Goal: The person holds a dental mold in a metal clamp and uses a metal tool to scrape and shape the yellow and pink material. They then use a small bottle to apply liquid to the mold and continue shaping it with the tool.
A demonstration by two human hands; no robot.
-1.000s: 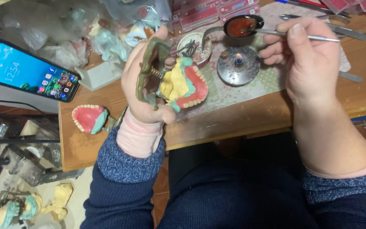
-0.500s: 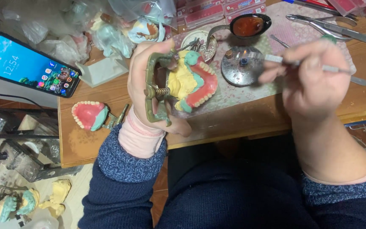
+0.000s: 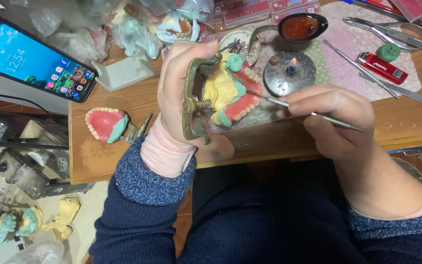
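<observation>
My left hand (image 3: pixel 179 93) grips a brass dental articulator (image 3: pixel 193 100) that carries a yellow plaster model with a pink wax denture and white teeth (image 3: pixel 233 95). My right hand (image 3: pixel 330 117) pinches a thin metal wax tool (image 3: pixel 289 105) like a pen. Its tip touches the pink wax of the denture. Just behind the denture a small round metal burner (image 3: pixel 286 73) shows a lit flame.
A phone (image 3: pixel 35 61) with a lit screen lies at the left. Another pink denture (image 3: pixel 104 123) rests on the wooden table (image 3: pixel 123 156). At the back are a ladle of red wax (image 3: pixel 299 27), a red lighter (image 3: pixel 382 67), pliers (image 3: pixel 391 34) and several metal tools.
My right hand has come down from the ladle of wax to the denture, bringing the tool tip onto the pink wax. My left hand has turned the articulator slightly.
</observation>
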